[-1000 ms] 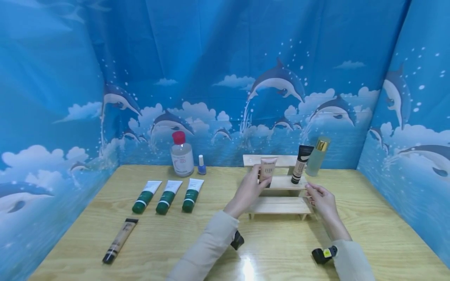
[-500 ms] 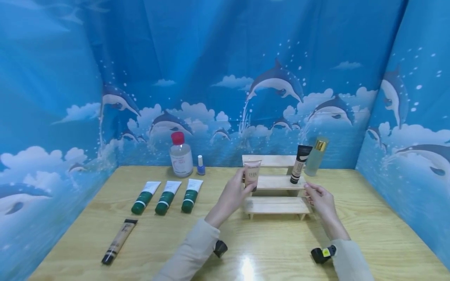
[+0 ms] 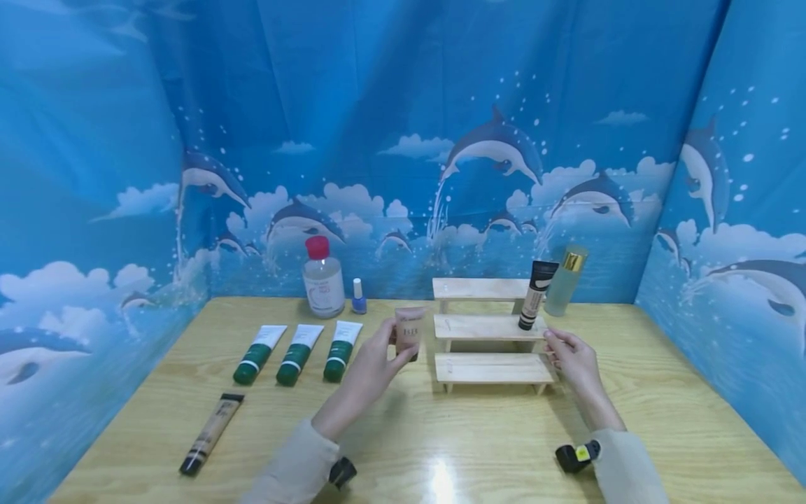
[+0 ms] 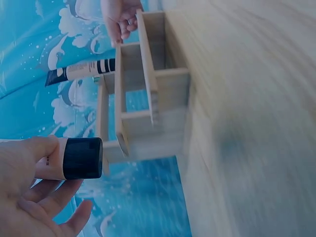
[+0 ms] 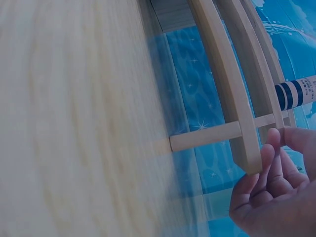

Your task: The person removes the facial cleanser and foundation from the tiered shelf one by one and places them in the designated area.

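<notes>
I have the left hand (image 3: pixel 368 364) closed round a small beige tube (image 3: pixel 411 330), thumb on one side and fingers on the other. The tube hangs in the air over the table (image 3: pixel 497 434), its black cap (image 4: pixel 83 158) pointing down. The right hand (image 3: pixel 574 360) is well apart from the left, and I see its thumb and forefinger pinching the right end of the middle board of a three-tier wooden shelf (image 3: pixel 485 367). The shelf stands between my two hands, with the beige tube just off its left side.

Close by the right hand, a black-topped tube (image 3: pixel 535 294) stands on that same middle board. Beyond it, farther from me than the right hand, is a bottle with a gold cap (image 3: pixel 565 283).

To the left of the left hand, three green-and-white tubes (image 3: pixel 300 353) lie in a row; a longer tan tube (image 3: pixel 212 434) lies farther out and nearer to me. Ahead of the left hand, toward the back, a clear bottle with a red cap (image 3: pixel 324 285) stands beside a small blue nail polish bottle (image 3: pixel 359 299). A dolphin-print curtain (image 3: pixel 352 84) rises behind everything.
</notes>
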{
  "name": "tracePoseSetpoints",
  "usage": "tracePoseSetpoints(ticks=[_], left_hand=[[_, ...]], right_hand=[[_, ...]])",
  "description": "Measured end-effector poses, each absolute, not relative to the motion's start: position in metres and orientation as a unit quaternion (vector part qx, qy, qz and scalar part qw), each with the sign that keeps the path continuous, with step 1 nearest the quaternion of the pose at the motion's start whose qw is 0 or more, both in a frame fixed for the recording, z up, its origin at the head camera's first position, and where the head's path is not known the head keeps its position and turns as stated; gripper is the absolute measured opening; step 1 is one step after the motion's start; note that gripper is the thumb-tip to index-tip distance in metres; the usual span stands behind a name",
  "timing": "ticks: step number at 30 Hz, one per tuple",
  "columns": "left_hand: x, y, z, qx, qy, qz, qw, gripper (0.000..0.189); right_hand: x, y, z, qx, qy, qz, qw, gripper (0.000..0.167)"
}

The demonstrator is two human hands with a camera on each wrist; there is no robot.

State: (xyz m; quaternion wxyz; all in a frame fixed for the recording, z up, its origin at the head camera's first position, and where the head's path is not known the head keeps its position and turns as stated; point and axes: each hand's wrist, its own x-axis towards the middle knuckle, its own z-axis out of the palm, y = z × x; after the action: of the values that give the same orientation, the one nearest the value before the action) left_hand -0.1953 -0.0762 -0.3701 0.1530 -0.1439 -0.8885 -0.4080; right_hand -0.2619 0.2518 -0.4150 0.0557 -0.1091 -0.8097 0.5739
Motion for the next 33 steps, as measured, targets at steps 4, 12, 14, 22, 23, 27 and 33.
tracePoseSetpoints(ticks=[4, 12, 14, 22, 23, 27, 33], left_hand=[[-0.188, -0.09, -0.375, -0.113, -0.898, -0.401, 0.14, 0.038], [-0.177, -0.107, -0.38, -0.09, -0.908, -0.39, 0.125, 0.039], [-0.174, -0.111, -0.381, -0.078, -0.912, -0.387, 0.116, 0.042], [-0.155, -0.135, -0.38, -0.01, -0.925, -0.374, 0.068, 0.05], [-0.153, -0.138, -0.379, -0.003, -0.926, -0.371, 0.062, 0.051], [-0.146, -0.155, -0.377, 0.011, -0.93, -0.365, 0.045, 0.052], [-0.136, -0.18, -0.376, 0.004, -0.935, -0.35, 0.051, 0.053]], right_hand=[[-0.262, 0.253, -0.415, -0.105, -0.808, 0.577, 0.057, 0.05], [-0.262, 0.255, -0.415, -0.108, -0.805, 0.581, 0.061, 0.051], [-0.262, 0.255, -0.415, -0.109, -0.803, 0.582, 0.06, 0.051], [-0.262, 0.25, -0.415, -0.115, -0.798, 0.589, 0.053, 0.05], [-0.262, 0.25, -0.415, -0.116, -0.797, 0.59, 0.053, 0.05], [-0.263, 0.25, -0.416, -0.123, -0.799, 0.586, 0.05, 0.049], [-0.263, 0.251, -0.415, -0.126, -0.803, 0.58, 0.051, 0.049]])
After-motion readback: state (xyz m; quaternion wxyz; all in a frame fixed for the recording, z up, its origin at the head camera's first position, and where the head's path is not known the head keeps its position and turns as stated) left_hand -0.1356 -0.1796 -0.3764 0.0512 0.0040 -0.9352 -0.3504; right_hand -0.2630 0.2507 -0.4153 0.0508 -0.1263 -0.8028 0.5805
